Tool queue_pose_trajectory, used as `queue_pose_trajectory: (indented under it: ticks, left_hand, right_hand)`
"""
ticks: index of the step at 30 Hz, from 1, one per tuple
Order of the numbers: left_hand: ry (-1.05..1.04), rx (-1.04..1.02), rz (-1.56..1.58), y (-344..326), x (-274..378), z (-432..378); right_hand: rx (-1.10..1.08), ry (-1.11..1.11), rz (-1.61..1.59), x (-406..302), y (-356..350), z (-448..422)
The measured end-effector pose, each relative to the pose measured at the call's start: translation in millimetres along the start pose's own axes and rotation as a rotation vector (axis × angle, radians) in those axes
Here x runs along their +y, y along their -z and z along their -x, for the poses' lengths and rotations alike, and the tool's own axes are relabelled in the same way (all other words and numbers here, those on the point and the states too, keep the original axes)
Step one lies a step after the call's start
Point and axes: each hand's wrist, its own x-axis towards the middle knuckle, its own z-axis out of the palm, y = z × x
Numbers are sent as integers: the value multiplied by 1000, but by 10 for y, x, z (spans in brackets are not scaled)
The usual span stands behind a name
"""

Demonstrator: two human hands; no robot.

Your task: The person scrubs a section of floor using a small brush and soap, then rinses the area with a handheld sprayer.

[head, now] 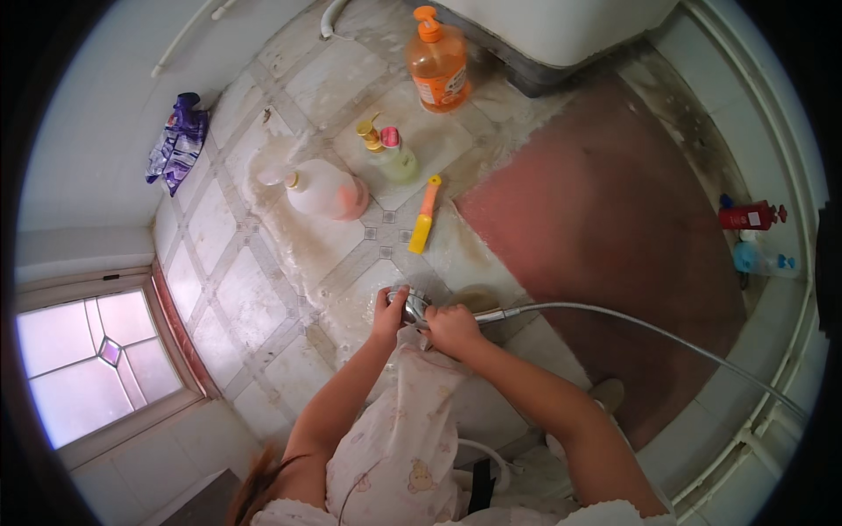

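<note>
My left hand (390, 314) grips the rim of a chrome shower head (414, 307). My right hand (454, 329) closes around its neck, beside the metal shower hose (612, 317) that runs off to the right. Water wets the tiled floor (289, 394) near the shower head. Beyond my hands lies a yellow-and-orange handled tool (425, 217), its kind unclear. A pale pump bottle (391, 161) with a gold top stands behind it, and a white-and-pink bottle (329, 191) is to its left. Farther off stands an orange pump bottle (439, 72).
A wet reddish mat (592, 197) covers the floor at right. A white appliance or tub (559, 26) stands at the top. Purple packaging (177, 144) lies by the left wall. Red (746, 215) and blue (756, 258) bottles are at the right wall, near pipes (783, 388).
</note>
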Motion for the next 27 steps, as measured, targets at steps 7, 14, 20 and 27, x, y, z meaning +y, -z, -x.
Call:
queue_pose_trajectory:
  ticks: [7,14,20,27]
  left_hand:
    - [-133,15,-43,-254,-65,-161]
    - [-106,41,-61,-454,41,-168]
    - [-169,28,86,-721,157,-154]
    - [-143,-73,213,-1083,537,155]
  right_hand:
    - [123,17,71,164,105,71]
    - [185,-13,71,288,165,87]
    - [172,5,133,497,356,70]
    - [-2,65,225,783,954,61]
